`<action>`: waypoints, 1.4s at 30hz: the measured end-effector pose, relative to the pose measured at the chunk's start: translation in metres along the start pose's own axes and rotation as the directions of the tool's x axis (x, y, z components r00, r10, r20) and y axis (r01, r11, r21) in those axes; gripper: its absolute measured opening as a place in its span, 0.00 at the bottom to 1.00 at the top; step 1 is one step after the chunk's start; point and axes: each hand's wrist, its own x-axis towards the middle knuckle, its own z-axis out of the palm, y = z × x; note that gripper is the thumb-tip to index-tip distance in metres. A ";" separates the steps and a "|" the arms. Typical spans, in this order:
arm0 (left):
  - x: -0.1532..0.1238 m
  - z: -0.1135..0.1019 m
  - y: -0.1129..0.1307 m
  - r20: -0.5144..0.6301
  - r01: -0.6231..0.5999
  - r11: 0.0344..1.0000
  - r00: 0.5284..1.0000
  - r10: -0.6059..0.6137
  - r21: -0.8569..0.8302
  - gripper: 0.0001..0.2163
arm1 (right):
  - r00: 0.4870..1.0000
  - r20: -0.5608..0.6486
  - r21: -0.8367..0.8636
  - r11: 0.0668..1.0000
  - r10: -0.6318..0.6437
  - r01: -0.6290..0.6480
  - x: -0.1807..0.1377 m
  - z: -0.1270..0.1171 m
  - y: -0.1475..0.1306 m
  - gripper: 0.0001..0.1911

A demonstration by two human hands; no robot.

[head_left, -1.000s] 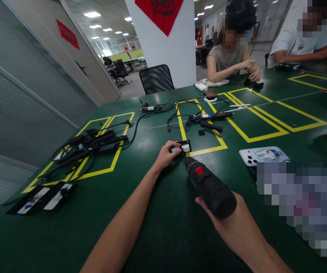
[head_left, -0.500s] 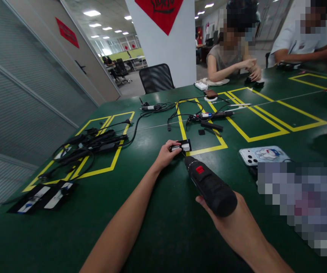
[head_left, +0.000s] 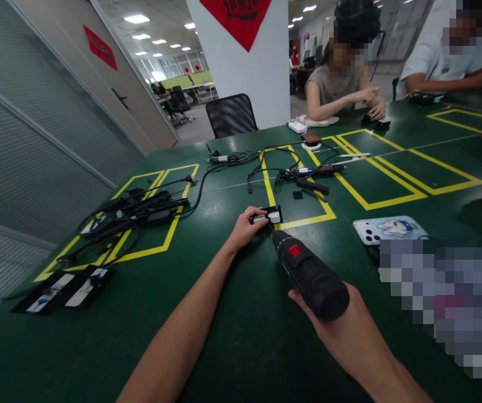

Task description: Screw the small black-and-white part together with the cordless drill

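Observation:
My right hand (head_left: 341, 324) is wrapped round a black power drill (head_left: 308, 274) with a red switch on top. The drill points away from me, and its thin bit reaches the near edge of a small black-and-white flat piece (head_left: 273, 215). With fingers pressed together, my left hand (head_left: 247, 226) grips that piece from its left side and holds it down on the green table (head_left: 241, 313). The drill body hides most of my right fingers. What the bit touches is too small to make out.
Black cables and adapters (head_left: 152, 210) lie to the left, near two black-and-white strips (head_left: 84, 288). A pen-like tool (head_left: 308, 170) and small black parts (head_left: 297, 195) lie beyond my hands. A phone (head_left: 387, 229) rests to the right. Two people (head_left: 345, 95) sit across the table.

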 end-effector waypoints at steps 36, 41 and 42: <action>0.000 0.000 0.003 -0.004 0.019 1.000 1.000 -0.019 -0.009 0.10 | 1.000 0.001 -0.003 1.000 -0.027 0.027 0.001 -0.002 -0.005 0.17; 0.000 0.000 0.003 0.000 0.029 1.000 1.000 -0.029 -0.010 0.10 | 1.000 0.012 0.020 1.000 -0.017 0.017 0.000 -0.002 -0.004 0.15; 0.000 0.000 0.003 0.001 0.030 0.999 1.000 -0.030 -0.010 0.10 | 1.000 0.010 0.023 1.000 -0.015 0.015 0.000 -0.001 -0.004 0.15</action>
